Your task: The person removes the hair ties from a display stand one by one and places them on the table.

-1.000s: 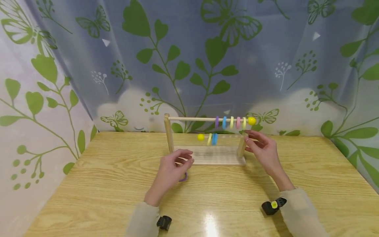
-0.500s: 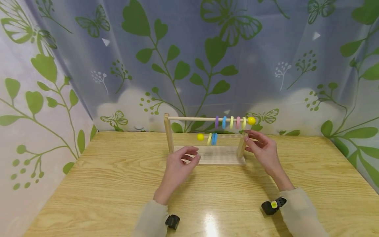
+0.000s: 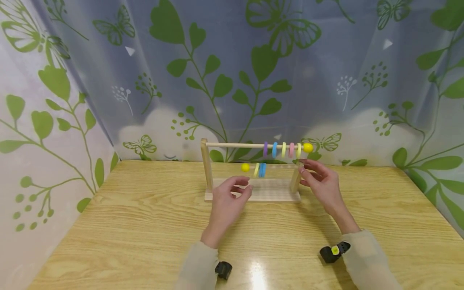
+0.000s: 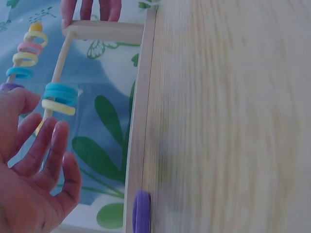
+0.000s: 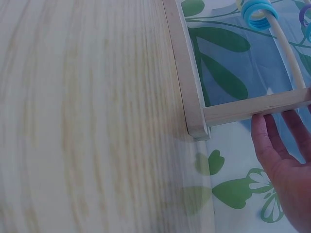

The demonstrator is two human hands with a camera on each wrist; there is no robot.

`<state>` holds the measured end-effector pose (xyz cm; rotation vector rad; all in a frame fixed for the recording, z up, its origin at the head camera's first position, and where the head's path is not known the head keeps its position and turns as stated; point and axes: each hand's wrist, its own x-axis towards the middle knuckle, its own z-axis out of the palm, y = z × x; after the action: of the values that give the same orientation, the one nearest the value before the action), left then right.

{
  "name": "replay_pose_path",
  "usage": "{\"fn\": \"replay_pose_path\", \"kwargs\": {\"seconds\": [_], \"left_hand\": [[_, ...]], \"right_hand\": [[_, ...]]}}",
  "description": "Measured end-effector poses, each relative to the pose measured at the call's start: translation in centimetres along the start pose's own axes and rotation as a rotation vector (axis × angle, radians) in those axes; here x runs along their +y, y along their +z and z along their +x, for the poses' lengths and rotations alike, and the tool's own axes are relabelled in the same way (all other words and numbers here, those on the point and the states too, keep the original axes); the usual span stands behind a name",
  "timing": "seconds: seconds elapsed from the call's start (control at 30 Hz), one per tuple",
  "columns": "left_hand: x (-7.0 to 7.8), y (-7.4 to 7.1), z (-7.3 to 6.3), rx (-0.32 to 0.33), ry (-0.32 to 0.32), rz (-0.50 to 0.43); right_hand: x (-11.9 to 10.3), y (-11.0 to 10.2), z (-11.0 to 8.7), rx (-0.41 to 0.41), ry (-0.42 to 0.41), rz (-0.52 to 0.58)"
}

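Note:
A wooden stand on the table carries two horizontal rods. Coloured rings, including a pink ring, hang on the upper rod by its yellow end ball. The lower rod bears a pale yellow ring and blue rings, with another yellow ball at its left end. My left hand hovers before the stand, fingers loosely bent, holding nothing visible. With my right hand I grip the right post between thumb and fingers. A purple ring shows beside the base in the left wrist view; my left hand hides it from the head view.
The wood-grain table extends around the stand. Behind it hangs a curtain printed with leaves and butterflies. A black wrist camera sits at the left sleeve, another camera at the right.
My left hand has moved right and slightly up along the stand's front, covering the purple ring that showed a second ago. My right hand and the stand have stayed put.

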<state>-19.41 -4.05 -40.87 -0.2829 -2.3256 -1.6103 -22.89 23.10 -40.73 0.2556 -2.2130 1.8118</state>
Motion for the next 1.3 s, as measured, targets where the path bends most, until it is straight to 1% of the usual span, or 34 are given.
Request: {"fn": "replay_pose_path", "kwargs": {"seconds": [0.3, 0.4, 0.6, 0.77, 0.93, 1.07, 1.3], "left_hand": [[0.4, 1.6, 0.4, 0.127, 0.01, 0.002], [0.5, 2.0, 0.5, 0.161, 0.009, 0.01], [0.5, 2.7, 0.9, 0.216, 0.013, -0.007], [0.4, 3.5, 1.2, 0.251, -0.01, 0.003], [0.4, 4.0, 1.2, 0.299, -0.049, 0.005], [0.6, 4.5, 1.1, 0.32, -0.082, 0.005], [1.0, 5.2, 1.1, 0.378, -0.093, 0.069]], "right_hand": [[0.1, 0.0, 0.0, -0.002, -0.004, -0.008], [0.1, 0.1, 0.1, 0.002, -0.003, -0.01], [0.1, 0.0, 0.2, -0.003, -0.009, 0.001], [0.1, -0.1, 0.2, -0.006, -0.013, 0.013], [0.2, 0.0, 0.2, -0.008, -0.003, 0.014], [0.2, 0.0, 0.1, -0.004, -0.001, 0.022], [0.2, 0.0, 0.1, -0.003, -0.007, 0.019]]}}
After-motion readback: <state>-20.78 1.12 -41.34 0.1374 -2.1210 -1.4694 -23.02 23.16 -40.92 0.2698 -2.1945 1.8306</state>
